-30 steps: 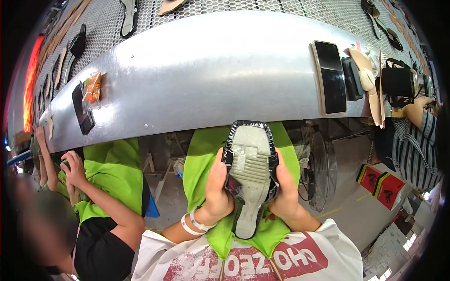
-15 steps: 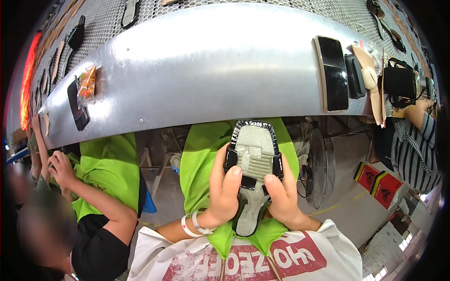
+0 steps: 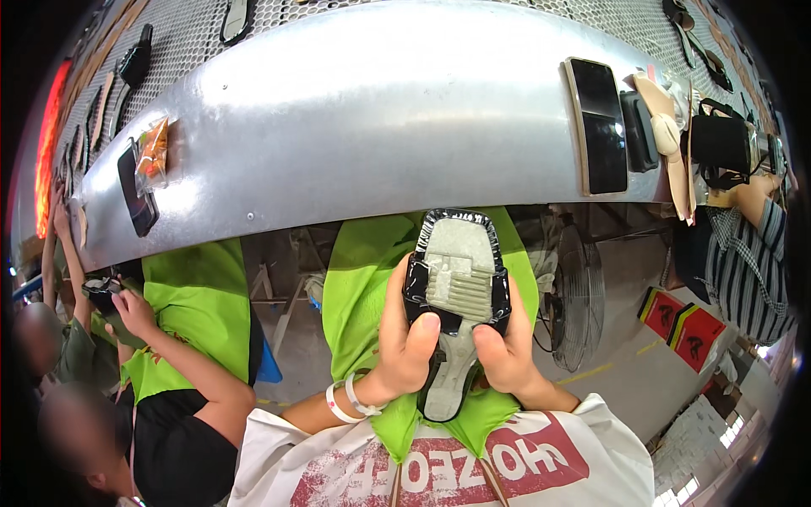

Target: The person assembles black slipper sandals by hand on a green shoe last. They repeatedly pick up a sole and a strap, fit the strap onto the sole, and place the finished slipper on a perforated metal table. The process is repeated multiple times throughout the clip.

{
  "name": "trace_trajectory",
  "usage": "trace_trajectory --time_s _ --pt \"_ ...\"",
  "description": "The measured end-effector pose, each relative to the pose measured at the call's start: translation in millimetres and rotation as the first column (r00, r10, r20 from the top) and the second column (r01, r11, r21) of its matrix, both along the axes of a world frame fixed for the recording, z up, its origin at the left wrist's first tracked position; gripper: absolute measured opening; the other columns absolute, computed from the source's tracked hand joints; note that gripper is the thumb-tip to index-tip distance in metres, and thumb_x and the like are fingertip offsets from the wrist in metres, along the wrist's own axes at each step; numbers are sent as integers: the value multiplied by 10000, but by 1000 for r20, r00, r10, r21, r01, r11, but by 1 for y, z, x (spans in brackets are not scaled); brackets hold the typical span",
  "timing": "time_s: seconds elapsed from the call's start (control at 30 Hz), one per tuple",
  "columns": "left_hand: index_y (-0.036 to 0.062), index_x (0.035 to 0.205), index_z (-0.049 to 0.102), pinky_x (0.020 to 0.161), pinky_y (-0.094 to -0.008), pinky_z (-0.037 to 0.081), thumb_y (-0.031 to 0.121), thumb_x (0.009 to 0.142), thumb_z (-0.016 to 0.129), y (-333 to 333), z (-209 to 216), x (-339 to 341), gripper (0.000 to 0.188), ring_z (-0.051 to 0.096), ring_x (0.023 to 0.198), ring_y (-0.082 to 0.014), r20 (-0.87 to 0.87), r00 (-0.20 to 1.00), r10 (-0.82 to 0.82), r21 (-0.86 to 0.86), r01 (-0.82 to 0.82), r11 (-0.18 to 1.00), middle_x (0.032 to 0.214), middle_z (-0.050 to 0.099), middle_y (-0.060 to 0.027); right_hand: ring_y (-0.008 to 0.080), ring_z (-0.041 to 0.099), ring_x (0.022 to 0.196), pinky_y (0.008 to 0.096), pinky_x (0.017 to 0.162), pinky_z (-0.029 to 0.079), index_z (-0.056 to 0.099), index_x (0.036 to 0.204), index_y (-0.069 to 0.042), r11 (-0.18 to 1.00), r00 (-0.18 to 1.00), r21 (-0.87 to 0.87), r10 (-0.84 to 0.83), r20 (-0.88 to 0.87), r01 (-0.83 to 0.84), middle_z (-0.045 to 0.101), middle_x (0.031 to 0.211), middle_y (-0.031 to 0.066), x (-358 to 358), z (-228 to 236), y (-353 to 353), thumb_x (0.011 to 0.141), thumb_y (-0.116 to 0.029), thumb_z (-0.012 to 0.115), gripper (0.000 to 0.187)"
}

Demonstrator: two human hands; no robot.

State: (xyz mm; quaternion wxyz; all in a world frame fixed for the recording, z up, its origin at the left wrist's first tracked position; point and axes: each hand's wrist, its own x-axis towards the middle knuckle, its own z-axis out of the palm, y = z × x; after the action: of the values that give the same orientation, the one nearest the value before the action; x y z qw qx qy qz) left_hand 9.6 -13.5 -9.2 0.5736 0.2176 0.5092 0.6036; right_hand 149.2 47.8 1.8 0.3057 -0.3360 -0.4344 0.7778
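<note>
Above my lap, I hold a black sandal (image 3: 460, 241) with its grey underside turned up and its wide toe end pointing away from me. Black upper edges wrap over its rim, and ridges cross its middle. My left hand (image 3: 407, 342) grips the left side, thumb by the black strip at the narrow waist. The right side is in my right hand (image 3: 505, 348), its thumb resting near the same waist. Most of my other fingers are hidden behind the sandal. Its heel end reaches down toward my green apron (image 3: 359, 287).
Beyond my lap stands a metal table (image 3: 380, 127), with a mesh conveyor (image 3: 329, 10) carrying shoe parts behind it. Phones (image 3: 598, 127) and tan shoe pieces (image 3: 665, 135) lie right, an orange packet (image 3: 153, 154) left. A fan (image 3: 579, 296) is below. Co-workers sit on both sides.
My thumbs have shifted slightly down along the sandal, which stays in both hands. The co-worker on the left now has a dark shoe-like thing at the fingers.
</note>
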Motion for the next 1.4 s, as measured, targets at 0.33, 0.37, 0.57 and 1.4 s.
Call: trace_trajectory --time_s 0.33,0.37,0.57,1.4 --pt "-54 1509 100 1124 -382 278 276 902 608 -2 -3 -8 857 371 1341 -240 157 985 -74 8 74 997 1469 347 -158 231 320 1396 357 1143 231 96 1516 76 984 981 -123 105 -161 -126 315 1510 162 11 -4 10 874 -113 659 874" --pt "-53 1510 100 1125 -382 276 271 900 612 -3 -4 -6 859 371 1341 -241 125 989 -75 4 75 997 1470 345 -158 233 319 1397 357 1144 230 95 1515 79 989 986 -86 104 -131 -116 312 1513 163 11 -4 8 871 -107 662 879" --pt "-66 1511 52 1132 -381 262 208 897 600 -4 -10 -12 867 345 1364 -245 162 976 -145 105 129 986 1487 313 -166 230 322 1393 359 1146 228 107 1507 100 978 968 -129 133 -213 -163 314 1511 174 19 -6 17 862 -68 647 858" --pt "-54 1514 -64 1153 -383 226 108 777 771 -12 -24 -14 1125 249 1428 -252 82 952 -296 233 270 934 1550 191 -179 267 380 1346 365 1116 291 104 1489 100 917 932 178 337 133 -357 366 1452 209 35 -6 22 707 -127 815 1081"
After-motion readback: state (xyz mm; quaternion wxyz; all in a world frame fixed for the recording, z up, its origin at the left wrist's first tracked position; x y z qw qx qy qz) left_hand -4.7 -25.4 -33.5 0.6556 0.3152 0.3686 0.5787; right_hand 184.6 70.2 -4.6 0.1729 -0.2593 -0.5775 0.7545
